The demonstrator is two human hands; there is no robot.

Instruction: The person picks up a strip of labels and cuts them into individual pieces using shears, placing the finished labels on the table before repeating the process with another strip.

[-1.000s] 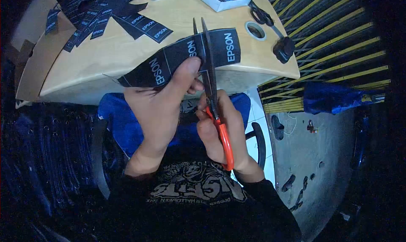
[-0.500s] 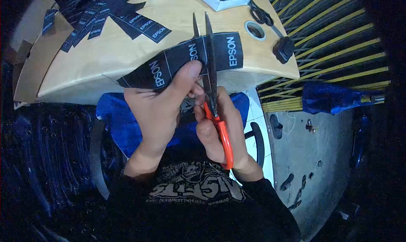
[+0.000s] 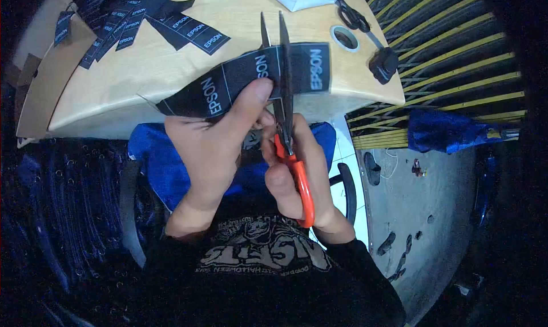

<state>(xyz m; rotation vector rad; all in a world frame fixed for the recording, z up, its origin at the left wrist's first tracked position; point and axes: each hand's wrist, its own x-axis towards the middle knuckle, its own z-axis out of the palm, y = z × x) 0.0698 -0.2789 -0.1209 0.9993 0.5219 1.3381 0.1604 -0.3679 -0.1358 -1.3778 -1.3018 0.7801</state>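
A flat black strip with white EPSON lettering [image 3: 241, 75] extends forward and rightward from the left hand [image 3: 208, 141], pinched under its thumb. The strip's long axis runs crosswise between parted blades of red-handled metal scissors [image 3: 287, 98], gripped by the right hand [image 3: 317, 173]. It shows 3 prints, curving slightly, above the pale wooden counter [image 3: 128, 87].

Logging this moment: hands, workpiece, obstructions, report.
Left hand pinching black EPSON-printed strip. Right hand holding red-handled metal scissors, blades open around strip. Nothing visibly in the way.
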